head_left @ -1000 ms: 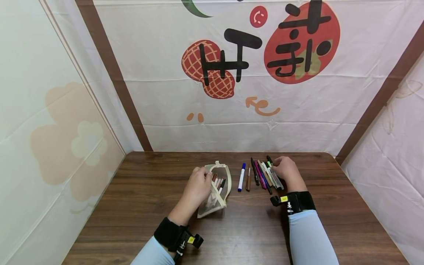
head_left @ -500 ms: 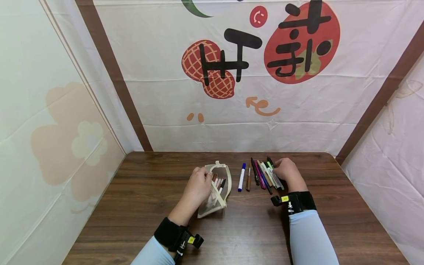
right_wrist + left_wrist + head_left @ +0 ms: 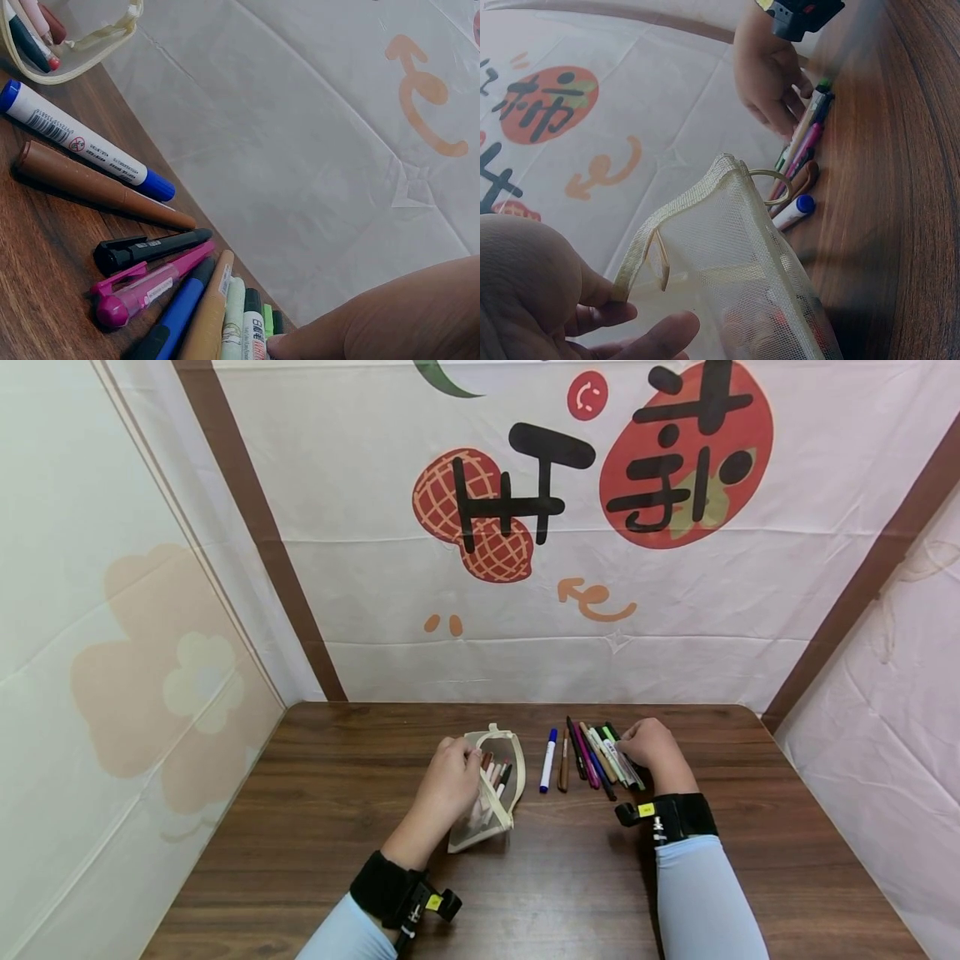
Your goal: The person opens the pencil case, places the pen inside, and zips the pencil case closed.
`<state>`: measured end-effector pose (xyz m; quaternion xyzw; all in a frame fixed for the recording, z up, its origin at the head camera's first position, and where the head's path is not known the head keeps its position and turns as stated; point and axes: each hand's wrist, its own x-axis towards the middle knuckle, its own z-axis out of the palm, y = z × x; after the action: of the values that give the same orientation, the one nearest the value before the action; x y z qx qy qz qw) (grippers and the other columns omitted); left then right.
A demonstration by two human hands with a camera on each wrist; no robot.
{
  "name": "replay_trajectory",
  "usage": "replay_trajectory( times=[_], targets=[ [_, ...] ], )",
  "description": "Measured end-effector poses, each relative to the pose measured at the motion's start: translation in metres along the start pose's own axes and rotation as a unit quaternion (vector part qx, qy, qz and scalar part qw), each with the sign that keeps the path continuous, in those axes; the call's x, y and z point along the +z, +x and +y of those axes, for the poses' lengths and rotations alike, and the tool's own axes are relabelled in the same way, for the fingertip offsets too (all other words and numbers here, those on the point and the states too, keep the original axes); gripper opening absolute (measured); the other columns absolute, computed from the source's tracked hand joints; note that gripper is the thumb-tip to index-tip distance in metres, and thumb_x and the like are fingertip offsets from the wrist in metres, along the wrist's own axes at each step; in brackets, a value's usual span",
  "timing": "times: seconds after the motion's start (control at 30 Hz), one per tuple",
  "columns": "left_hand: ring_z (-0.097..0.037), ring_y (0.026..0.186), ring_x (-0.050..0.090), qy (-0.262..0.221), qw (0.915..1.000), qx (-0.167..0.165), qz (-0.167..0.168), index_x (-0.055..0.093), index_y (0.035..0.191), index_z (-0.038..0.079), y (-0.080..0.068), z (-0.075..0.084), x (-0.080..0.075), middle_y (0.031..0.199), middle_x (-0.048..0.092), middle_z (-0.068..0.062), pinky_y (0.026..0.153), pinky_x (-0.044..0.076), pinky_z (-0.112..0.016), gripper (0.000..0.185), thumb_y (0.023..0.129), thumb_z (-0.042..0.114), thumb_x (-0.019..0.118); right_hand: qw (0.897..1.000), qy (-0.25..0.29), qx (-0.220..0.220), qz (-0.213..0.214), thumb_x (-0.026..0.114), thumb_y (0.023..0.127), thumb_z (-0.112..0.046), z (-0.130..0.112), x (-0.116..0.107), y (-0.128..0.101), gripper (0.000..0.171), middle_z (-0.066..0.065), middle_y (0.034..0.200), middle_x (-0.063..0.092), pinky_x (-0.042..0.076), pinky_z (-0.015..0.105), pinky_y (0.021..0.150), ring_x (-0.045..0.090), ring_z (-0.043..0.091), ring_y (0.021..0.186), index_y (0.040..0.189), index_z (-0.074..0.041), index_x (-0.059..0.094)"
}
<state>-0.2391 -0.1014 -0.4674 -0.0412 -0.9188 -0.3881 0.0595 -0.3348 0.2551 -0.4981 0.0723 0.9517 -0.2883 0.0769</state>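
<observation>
My left hand pinches the top edge of a cream mesh pencil pouch, which stands with its mouth open and several pens inside. At the right end of a row of loose pens, my right hand has its fingertips on a white marker with a black cap. Beside that marker lie a pale green pen and a bright green-capped one. Whether the right fingers pinch a pen is hidden.
Between the pouch and right hand lie a blue-capped white marker, a brown pen, a black pen, a magenta pen, a blue pen and a tan pen. A printed curtain borders the wooden table.
My right hand has shifted slightly toward me, and the dark-capped pen by its fingers has slid a little the same way. The left hand and pouch have stayed put.
</observation>
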Motion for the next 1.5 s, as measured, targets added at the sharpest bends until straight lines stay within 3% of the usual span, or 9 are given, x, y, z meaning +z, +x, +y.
replay_trajectory(
  times=[0.1, 0.23, 0.5, 0.8, 0.9, 1.07, 1.13, 1.37, 1.5],
  targets=[
    [-0.023, 0.084, 0.057, -0.001, 1.0000, 0.000, -0.001, 0.066, 0.100, 0.005, 0.000, 0.000, 0.000, 0.104, 0.056, -0.012, 0.077, 0.051, -0.038, 0.026, 0.111, 0.023, 0.051, 1.000, -0.001, 0.004, 0.003, 0.073, 0.097, -0.022, 0.000, 0.000, 0.001, 0.023, 0.018, 0.099, 0.075, 0.056, 0.039, 0.071, 0.067, 0.026, 0.082, 0.094, 0.001, 0.076],
    [-0.023, 0.085, 0.057, 0.000, 1.0000, 0.004, 0.002, 0.067, 0.100, 0.004, -0.001, 0.001, 0.000, 0.104, 0.057, -0.013, 0.077, 0.051, -0.038, 0.025, 0.110, 0.022, 0.052, 1.000, 0.001, 0.010, 0.000, 0.076, 0.096, -0.022, 0.001, 0.000, 0.002, 0.032, 0.026, 0.123, 0.073, 0.061, 0.047, 0.085, 0.072, 0.035, 0.102, 0.117, 0.002, 0.076],
    [-0.023, 0.083, 0.055, 0.003, 1.0000, 0.004, 0.000, 0.065, 0.099, 0.005, 0.000, 0.000, 0.001, 0.104, 0.056, -0.013, 0.075, 0.049, -0.037, 0.024, 0.111, 0.020, 0.052, 1.000, 0.008, 0.010, -0.016, 0.071, 0.099, -0.021, 0.002, -0.002, 0.001, 0.036, 0.029, 0.131, 0.068, 0.060, 0.051, 0.090, 0.070, 0.039, 0.110, 0.125, 0.004, 0.073],
    [-0.023, 0.085, 0.056, 0.006, 0.9999, 0.010, 0.002, 0.066, 0.098, 0.004, 0.000, 0.000, 0.000, 0.104, 0.057, -0.013, 0.077, 0.051, -0.038, 0.025, 0.111, 0.021, 0.051, 0.999, 0.053, -0.007, -0.001, 0.061, 0.105, -0.021, -0.006, -0.016, -0.003, 0.052, 0.032, 0.150, 0.051, 0.055, 0.057, 0.096, 0.059, 0.047, 0.128, 0.152, -0.003, 0.051],
    [-0.023, 0.085, 0.057, 0.005, 0.9999, 0.010, 0.001, 0.066, 0.099, 0.004, 0.000, 0.000, 0.000, 0.105, 0.057, -0.013, 0.077, 0.051, -0.038, 0.025, 0.111, 0.021, 0.051, 0.998, 0.060, -0.028, 0.012, 0.061, 0.104, -0.022, -0.010, -0.019, -0.005, 0.058, 0.030, 0.147, 0.055, 0.055, 0.053, 0.092, 0.061, 0.045, 0.125, 0.159, -0.008, 0.045],
    [-0.023, 0.085, 0.056, 0.002, 1.0000, 0.004, -0.003, 0.066, 0.100, 0.004, -0.001, 0.001, -0.001, 0.105, 0.057, -0.013, 0.077, 0.050, -0.038, 0.025, 0.111, 0.021, 0.051, 0.991, 0.120, -0.066, 0.003, 0.061, 0.104, -0.020, -0.017, -0.018, -0.006, 0.064, 0.022, 0.117, 0.072, 0.055, 0.040, 0.078, 0.071, 0.037, 0.099, 0.164, -0.015, 0.039],
    [-0.023, 0.085, 0.057, 0.002, 1.0000, 0.003, -0.003, 0.066, 0.101, 0.004, -0.001, 0.001, 0.000, 0.106, 0.057, -0.013, 0.077, 0.051, -0.038, 0.025, 0.111, 0.021, 0.050, 0.985, 0.156, -0.073, -0.010, 0.060, 0.104, -0.019, -0.020, -0.016, -0.006, 0.064, 0.020, 0.110, 0.073, 0.057, 0.040, 0.077, 0.072, 0.036, 0.093, 0.165, -0.017, 0.038],
    [-0.022, 0.084, 0.056, 0.001, 1.0000, 0.004, -0.002, 0.066, 0.101, 0.004, -0.001, 0.001, -0.001, 0.104, 0.056, -0.012, 0.077, 0.051, -0.038, 0.026, 0.111, 0.022, 0.051, 0.967, 0.241, -0.075, -0.039, 0.067, 0.102, -0.017, -0.036, -0.005, -0.006, 0.067, 0.024, 0.124, 0.072, 0.064, 0.048, 0.087, 0.076, 0.031, 0.093, 0.163, -0.018, 0.040],
    [-0.022, 0.083, 0.056, 0.000, 1.0000, 0.004, -0.002, 0.066, 0.100, 0.004, 0.000, 0.001, 0.000, 0.103, 0.056, -0.012, 0.076, 0.051, -0.037, 0.025, 0.111, 0.022, 0.051, 0.963, 0.255, -0.072, -0.055, 0.070, 0.102, -0.018, -0.046, 0.003, -0.006, 0.067, 0.026, 0.131, 0.070, 0.064, 0.051, 0.087, 0.077, 0.026, 0.089, 0.163, -0.022, 0.041]
  ],
)
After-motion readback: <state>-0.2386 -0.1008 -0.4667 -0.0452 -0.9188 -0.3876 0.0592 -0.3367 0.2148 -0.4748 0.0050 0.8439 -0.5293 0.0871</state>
